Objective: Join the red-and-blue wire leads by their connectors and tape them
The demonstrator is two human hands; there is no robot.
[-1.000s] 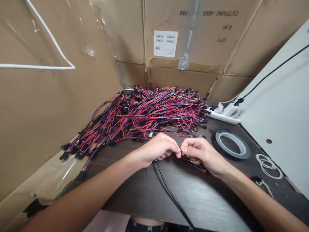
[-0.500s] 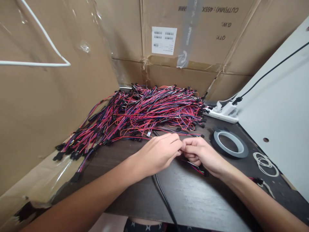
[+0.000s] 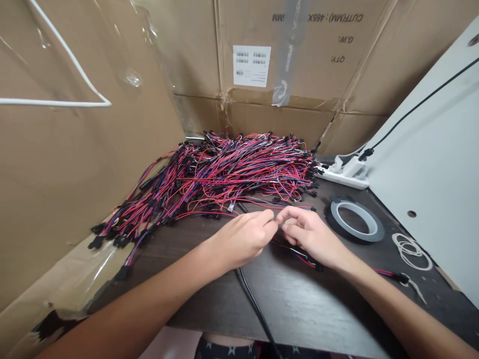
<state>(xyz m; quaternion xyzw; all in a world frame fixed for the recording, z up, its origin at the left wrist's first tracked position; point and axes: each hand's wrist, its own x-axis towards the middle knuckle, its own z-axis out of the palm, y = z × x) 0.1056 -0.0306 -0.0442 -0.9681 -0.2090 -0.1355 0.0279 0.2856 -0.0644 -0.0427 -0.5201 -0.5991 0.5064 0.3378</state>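
Note:
My left hand point(image 3: 245, 238) is closed at mid-table, knuckles up. Its fingertips are hidden, so whatever they pinch does not show. Close against it on the right is my right hand point(image 3: 309, 234), with index finger and thumb bent but apart and nothing visible between them. Beneath the right hand, a short bundle of wires point(image 3: 299, 255) with a black connector lies on the dark table, passing toward my left fingers. Just beyond both hands spreads a big heap of red, purple and black wire harnesses point(image 3: 239, 169) with black connectors.
To the right sit a roll of tape point(image 3: 376, 234), loose cream rubber bands point(image 3: 409, 257) and a white power strip point(image 3: 346, 180). A black cable point(image 3: 256, 306) runs to the front edge. Cardboard point(image 3: 299, 119) walls the back and left; a white panel point(image 3: 434, 144) stands right.
My fingertips were meeting; now the right index finger and thumb have parted and the hands stand slightly apart. The left hand stays closed. The view has shifted a little.

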